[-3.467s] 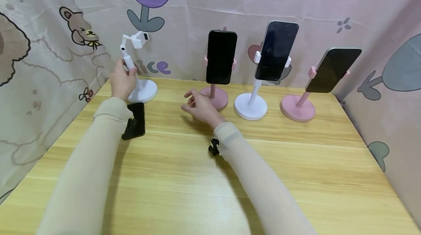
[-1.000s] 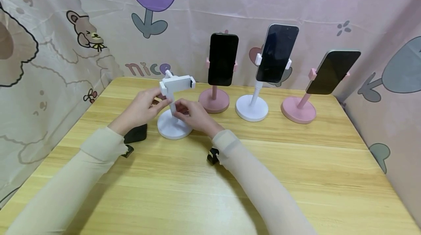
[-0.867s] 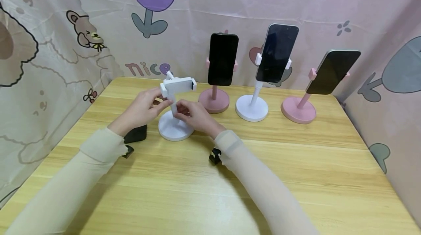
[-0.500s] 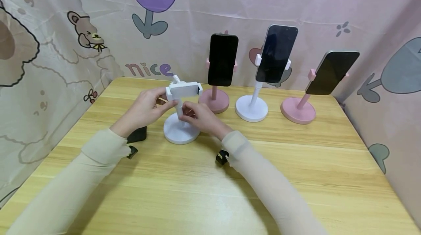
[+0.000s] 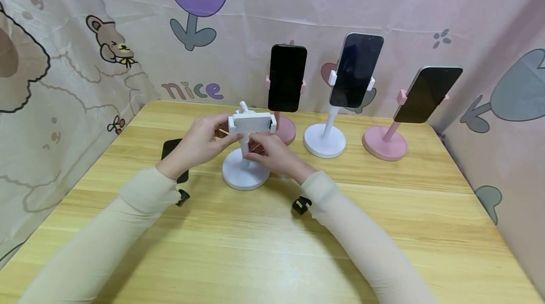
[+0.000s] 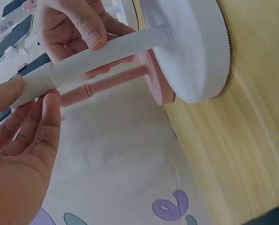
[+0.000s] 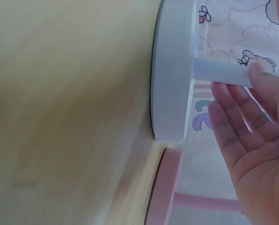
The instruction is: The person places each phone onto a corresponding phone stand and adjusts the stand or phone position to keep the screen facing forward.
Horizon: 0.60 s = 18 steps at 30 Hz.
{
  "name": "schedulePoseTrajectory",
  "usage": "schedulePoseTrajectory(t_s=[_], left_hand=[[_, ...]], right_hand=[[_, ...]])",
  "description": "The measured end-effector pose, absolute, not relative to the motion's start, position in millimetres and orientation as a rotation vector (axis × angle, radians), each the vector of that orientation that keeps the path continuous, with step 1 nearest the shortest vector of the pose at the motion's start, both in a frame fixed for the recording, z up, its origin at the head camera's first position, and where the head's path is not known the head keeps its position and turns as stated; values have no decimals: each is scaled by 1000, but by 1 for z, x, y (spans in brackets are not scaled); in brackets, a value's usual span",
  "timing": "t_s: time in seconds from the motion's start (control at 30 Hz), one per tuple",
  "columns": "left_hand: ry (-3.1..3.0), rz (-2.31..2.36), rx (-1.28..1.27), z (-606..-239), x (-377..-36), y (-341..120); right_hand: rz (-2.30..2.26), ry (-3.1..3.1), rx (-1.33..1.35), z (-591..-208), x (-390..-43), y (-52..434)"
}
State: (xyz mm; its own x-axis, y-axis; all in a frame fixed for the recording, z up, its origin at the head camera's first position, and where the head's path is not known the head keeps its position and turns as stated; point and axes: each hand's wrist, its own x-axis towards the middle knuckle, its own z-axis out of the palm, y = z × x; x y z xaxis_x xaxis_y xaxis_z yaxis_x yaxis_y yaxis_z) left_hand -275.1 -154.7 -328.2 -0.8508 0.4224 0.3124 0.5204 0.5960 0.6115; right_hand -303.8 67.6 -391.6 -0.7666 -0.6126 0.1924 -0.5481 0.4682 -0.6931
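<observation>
Round-based white plastic stand (image 5: 245, 171) now further right, left hand (image 5: 200, 142) and right hand (image 5: 272, 155) pinching its pole.

person wearing close-fitting pale beige long sleeves on both arms, cuffs ending snug at the wrists, bare left hand (image 5: 200, 141) and right hand (image 5: 276, 155) showing, a small black camera unit hanging under each wrist.

This looks like a little recording corner set up in a room. A wooden desk (image 5: 383, 228) stands inside walls of pink cloth (image 5: 298, 6) with a bear, a sheep and tulips drawn on. Three phones (image 5: 287, 77) stand in a row on stands.
</observation>
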Motion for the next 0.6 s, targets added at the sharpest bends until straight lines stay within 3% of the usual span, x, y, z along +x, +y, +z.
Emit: schedulePoseTrajectory(t_s=[0.6], left_hand=[[-2618,-1118,-926,-333,-277,-124]], right_hand=[[-1146,2628,-997,-390,-296,103]])
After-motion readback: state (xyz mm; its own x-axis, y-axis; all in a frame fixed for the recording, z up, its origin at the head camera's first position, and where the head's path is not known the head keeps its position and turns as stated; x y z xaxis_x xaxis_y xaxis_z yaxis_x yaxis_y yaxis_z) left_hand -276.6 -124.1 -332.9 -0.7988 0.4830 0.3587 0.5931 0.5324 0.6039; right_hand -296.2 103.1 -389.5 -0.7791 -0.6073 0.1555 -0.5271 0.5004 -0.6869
